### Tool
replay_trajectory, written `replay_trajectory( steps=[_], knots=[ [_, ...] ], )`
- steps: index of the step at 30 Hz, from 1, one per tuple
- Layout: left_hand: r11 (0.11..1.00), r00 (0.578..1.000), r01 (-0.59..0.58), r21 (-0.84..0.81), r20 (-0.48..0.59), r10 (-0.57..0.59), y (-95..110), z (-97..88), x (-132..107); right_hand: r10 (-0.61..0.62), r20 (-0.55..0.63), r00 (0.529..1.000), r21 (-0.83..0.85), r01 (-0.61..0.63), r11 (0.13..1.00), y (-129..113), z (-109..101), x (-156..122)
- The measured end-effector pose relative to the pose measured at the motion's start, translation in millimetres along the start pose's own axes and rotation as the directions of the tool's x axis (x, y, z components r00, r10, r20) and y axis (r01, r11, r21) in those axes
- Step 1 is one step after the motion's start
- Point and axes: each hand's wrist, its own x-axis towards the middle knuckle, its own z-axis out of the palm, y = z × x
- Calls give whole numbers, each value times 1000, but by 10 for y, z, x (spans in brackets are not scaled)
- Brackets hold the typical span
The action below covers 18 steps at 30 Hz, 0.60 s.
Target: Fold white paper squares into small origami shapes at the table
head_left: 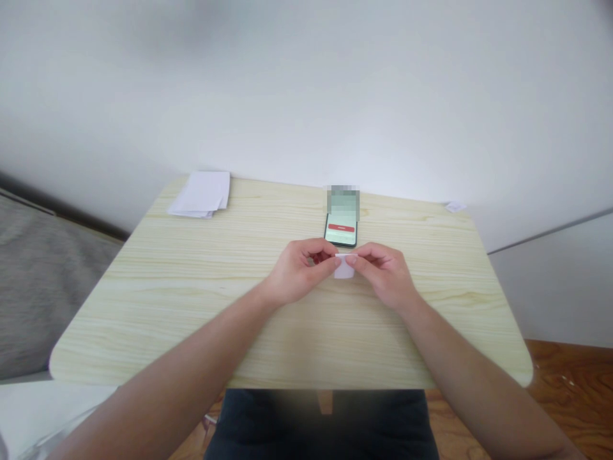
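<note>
Between my two hands, over the middle of the table, is a small piece of white paper. My left hand pinches its left part between thumb and fingers. On the other side, my right hand pinches the right part the same way. The paper's upper edge looks folded or doubled over, and its lower part hangs toward me. Just beyond my fingertips lies a phone, its screen lit with a red bar. Fingers cover parts of the paper, so its full shape is hidden.
A stack of white paper sheets lies at the table's back left. At the back right corner sits a small folded paper. The light wooden table has rounded front corners and meets a white wall behind.
</note>
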Motion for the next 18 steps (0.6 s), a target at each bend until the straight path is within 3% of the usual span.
replay_trajectory(
  steps=[18],
  knots=[
    [999,1000,-3,-43,24,4,14,-1,1,1,11,1000,-18,-1,1000,-4,1,2]
  ],
)
